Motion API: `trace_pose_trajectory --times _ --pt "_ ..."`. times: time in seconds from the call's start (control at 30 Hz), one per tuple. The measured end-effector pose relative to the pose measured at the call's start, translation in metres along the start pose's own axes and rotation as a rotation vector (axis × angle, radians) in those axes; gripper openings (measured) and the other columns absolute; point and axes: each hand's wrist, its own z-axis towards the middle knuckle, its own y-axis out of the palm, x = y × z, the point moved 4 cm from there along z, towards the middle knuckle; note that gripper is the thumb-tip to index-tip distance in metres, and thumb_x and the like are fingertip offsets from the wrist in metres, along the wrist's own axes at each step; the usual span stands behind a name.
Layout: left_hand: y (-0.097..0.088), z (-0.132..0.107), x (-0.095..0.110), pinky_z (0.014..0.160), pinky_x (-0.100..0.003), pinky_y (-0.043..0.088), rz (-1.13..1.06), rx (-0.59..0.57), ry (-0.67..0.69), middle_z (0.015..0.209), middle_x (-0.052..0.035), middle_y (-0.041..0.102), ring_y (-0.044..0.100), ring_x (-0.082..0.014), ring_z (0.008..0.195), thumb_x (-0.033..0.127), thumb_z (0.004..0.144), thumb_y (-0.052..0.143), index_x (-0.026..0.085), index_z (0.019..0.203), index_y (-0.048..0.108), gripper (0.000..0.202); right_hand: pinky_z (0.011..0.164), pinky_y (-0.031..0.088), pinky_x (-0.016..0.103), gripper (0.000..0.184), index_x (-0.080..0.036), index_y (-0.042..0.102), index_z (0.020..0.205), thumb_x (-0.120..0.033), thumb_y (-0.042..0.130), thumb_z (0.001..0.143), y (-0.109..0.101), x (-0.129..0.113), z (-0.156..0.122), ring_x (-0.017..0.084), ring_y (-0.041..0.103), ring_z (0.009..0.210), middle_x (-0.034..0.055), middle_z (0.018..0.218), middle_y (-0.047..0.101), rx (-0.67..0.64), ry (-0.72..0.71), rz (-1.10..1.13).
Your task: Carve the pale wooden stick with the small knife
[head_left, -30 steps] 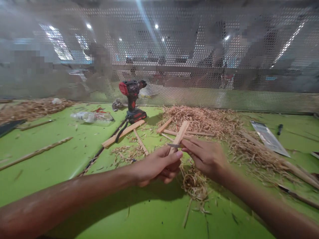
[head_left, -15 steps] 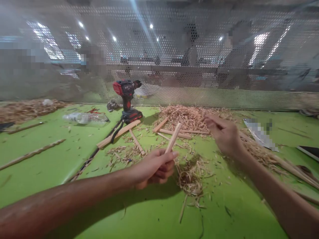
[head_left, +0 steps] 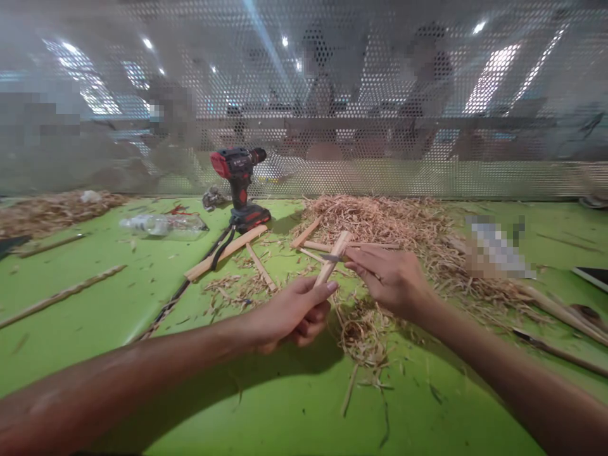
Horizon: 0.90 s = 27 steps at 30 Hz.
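My left hand (head_left: 297, 311) is closed around the lower end of a pale wooden stick (head_left: 340, 246), which tilts up and away from me. My right hand (head_left: 392, 277) grips a small knife (head_left: 332, 258), whose dark, narrow blade lies across the upper part of the stick. The fingers hide its handle. Under the hands a loose clump of wood shavings (head_left: 363, 342) rests on the green table (head_left: 266, 405). Just beyond the stick, a larger heap of shavings (head_left: 380, 218) has several wooden pieces at its near edge.
A red and black cordless drill (head_left: 240, 183) stands upright beyond my left hand, beside a flat wooden strip (head_left: 228, 252). A clear plastic bottle (head_left: 166, 225) lies farther left. A perforated metal screen (head_left: 294, 139) closes off the back. Long sticks (head_left: 565, 313) lie at right.
My right hand has moved left and slightly down, bringing the knife blade onto the stick. My left hand keeps its hold and has barely moved.
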Motion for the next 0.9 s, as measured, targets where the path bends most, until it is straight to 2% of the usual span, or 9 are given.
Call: trace_pose_trajectory --times 0.1,0.17,0.27,0.33,0.4,0.53,0.6,0.73,0.9 --pt "-0.001 -0.003 -0.005 0.038 -0.018 0.015 0.040 -0.017 -0.011 0.059 0.0106 0.028 0.023 -0.0040 0.043 0.048 0.094 0.058 0.024 0.085 0.037 0.033 0.049 0.046 0.034 0.031 -0.028 0.075 0.114 -0.042 0.054 0.096 -0.012 0.026 0.005 0.023 0.067 0.076 0.0076 0.101 0.075 0.027 0.119 0.045" --pt "0.003 -0.006 -0.009 0.038 -0.019 0.021 0.096 -0.077 -0.041 0.060 0.0098 0.033 0.029 -0.0045 0.044 0.048 0.093 0.059 0.024 0.086 0.039 0.032 0.050 0.047 0.035 0.033 -0.024 0.076 0.110 -0.043 0.052 0.097 -0.031 0.051 0.007 0.023 0.067 0.074 0.0107 0.105 0.074 0.129 0.220 0.020" --pt "0.009 -0.006 -0.011 0.039 -0.019 0.021 0.098 -0.154 -0.035 0.058 0.0100 0.031 0.028 -0.0044 0.044 0.046 0.093 0.059 0.023 0.080 0.039 0.034 0.077 0.054 0.044 0.030 -0.019 0.076 0.106 -0.038 0.056 0.095 -0.065 0.078 0.005 0.029 0.068 0.097 0.0150 0.112 0.072 0.388 0.332 -0.024" --pt "0.009 -0.004 -0.007 0.039 -0.019 0.016 0.044 -0.130 -0.011 0.057 0.0106 0.025 0.022 -0.0040 0.043 0.046 0.093 0.059 0.022 0.076 0.035 0.038 0.092 0.051 0.047 0.026 -0.020 0.076 0.106 -0.036 0.058 0.095 -0.073 0.078 0.003 0.030 0.065 0.108 0.0144 0.116 0.071 0.439 0.331 0.017" --pt "0.006 0.000 -0.005 0.040 -0.018 0.013 -0.002 -0.083 -0.016 0.056 0.0107 0.024 0.019 -0.0038 0.044 0.046 0.093 0.060 0.022 0.075 0.033 0.041 0.089 0.053 0.046 0.024 -0.024 0.076 0.106 -0.037 0.058 0.095 -0.063 0.064 0.003 0.028 0.066 0.106 0.0117 0.117 0.071 0.340 0.265 0.098" --pt "-0.003 0.004 -0.003 0.041 -0.018 0.013 -0.058 -0.019 -0.031 0.057 0.0110 0.025 0.017 -0.0033 0.044 0.049 0.091 0.061 0.023 0.079 0.034 0.040 0.064 0.058 0.041 0.027 -0.030 0.074 0.114 -0.039 0.055 0.097 -0.016 0.019 0.000 0.024 0.070 0.084 0.0076 0.104 0.075 0.037 0.121 0.178" --pt "-0.004 0.004 -0.003 0.041 -0.017 0.013 -0.053 -0.015 -0.022 0.058 0.0108 0.025 0.017 -0.0029 0.044 0.050 0.092 0.061 0.024 0.081 0.035 0.038 0.065 0.058 0.041 0.029 -0.029 0.074 0.116 -0.040 0.054 0.097 0.003 0.001 -0.003 0.025 0.070 0.084 0.0076 0.102 0.076 -0.042 0.042 0.148" --pt "-0.002 0.004 -0.001 0.042 -0.016 0.014 -0.031 -0.023 0.022 0.060 0.0101 0.022 0.017 -0.0028 0.046 0.047 0.092 0.062 0.023 0.079 0.034 0.039 0.062 0.055 0.038 0.034 -0.026 0.074 0.116 -0.038 0.047 0.099 0.019 -0.017 -0.007 0.024 0.070 0.082 0.0078 0.101 0.076 -0.086 -0.073 0.029" --pt "0.001 0.003 0.001 0.042 -0.015 0.014 -0.045 -0.041 0.033 0.061 0.0103 0.025 0.017 -0.0022 0.046 0.050 0.093 0.060 0.023 0.084 0.036 0.036 0.046 0.042 0.029 0.035 -0.025 0.075 0.112 -0.034 0.044 0.101 0.016 -0.018 -0.007 0.018 0.065 0.064 0.0064 0.089 0.075 -0.054 -0.163 -0.171"
